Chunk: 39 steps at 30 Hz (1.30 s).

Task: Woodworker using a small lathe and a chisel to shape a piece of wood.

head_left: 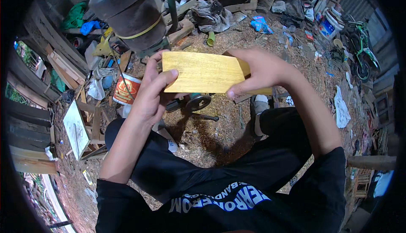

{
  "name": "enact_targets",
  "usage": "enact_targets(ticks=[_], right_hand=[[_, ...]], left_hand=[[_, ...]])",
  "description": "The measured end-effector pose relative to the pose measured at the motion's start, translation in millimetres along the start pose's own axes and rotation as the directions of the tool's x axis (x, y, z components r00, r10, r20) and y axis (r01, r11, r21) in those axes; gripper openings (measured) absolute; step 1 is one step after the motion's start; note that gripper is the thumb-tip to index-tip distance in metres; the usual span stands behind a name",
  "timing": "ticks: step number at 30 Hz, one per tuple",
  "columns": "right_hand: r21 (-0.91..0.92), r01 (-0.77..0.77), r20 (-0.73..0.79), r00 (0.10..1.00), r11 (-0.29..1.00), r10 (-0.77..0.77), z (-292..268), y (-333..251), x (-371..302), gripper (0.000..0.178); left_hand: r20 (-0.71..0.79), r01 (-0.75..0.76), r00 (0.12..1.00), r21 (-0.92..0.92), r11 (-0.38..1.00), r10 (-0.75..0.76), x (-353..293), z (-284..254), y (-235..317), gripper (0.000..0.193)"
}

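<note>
A flat yellowish wooden board [203, 73] is held up in front of me between both hands. My left hand [151, 85] grips its left end, thumb on the near face and fingers behind. Around the right end wraps my right hand [262, 70], its thumb along the lower edge and the other fingers mostly hidden behind the wood. Below the board, partly covered by it, shows a machine with a dark handwheel [198, 103] and a short lever.
A large dark drum-shaped machine part [139, 26] with a yellow band stands beyond my left hand. Left are a red and white bucket [126, 90] and a white-topped stand [76, 129]. Shavings cover the ground [211, 140]. A green bicycle [363, 53] stands far right.
</note>
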State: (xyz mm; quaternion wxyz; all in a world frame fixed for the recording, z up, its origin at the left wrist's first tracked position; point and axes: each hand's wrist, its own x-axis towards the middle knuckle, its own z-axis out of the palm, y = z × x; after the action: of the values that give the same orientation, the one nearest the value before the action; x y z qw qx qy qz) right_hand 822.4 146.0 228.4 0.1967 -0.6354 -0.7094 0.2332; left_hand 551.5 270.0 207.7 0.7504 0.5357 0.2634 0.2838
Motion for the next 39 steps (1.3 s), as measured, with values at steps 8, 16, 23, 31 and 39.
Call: enact_targets(ticks=[8,16,23,31,39], right_hand=[[-0.346,0.059,-0.323,0.930,0.936,-0.178,15,-9,0,0.067],[-0.659,0.048,-0.554,0.644,0.750,-0.528,12,-25,-9,0.054],[-0.654,0.056,-0.545,0.657,0.754,-0.521,13,-26,-12,0.053],[-0.667,0.057,-0.535,0.657,0.743,-0.531,12,-27,-13,0.059],[-0.704,0.060,-0.484,0.689,0.708,-0.540,12,-33,-19,0.068]], left_hand=[[0.328,-0.395,0.910,0.493,0.775,0.255,6,-6,11,0.075],[0.376,-0.633,0.760,0.614,0.471,0.529,10,-8,15,0.067],[0.371,-0.626,0.771,0.591,0.509,0.517,7,-9,15,0.067],[0.348,-0.611,0.782,0.590,0.527,0.517,6,-10,12,0.066],[0.302,-0.503,0.842,0.739,0.448,0.447,6,-8,10,0.070]])
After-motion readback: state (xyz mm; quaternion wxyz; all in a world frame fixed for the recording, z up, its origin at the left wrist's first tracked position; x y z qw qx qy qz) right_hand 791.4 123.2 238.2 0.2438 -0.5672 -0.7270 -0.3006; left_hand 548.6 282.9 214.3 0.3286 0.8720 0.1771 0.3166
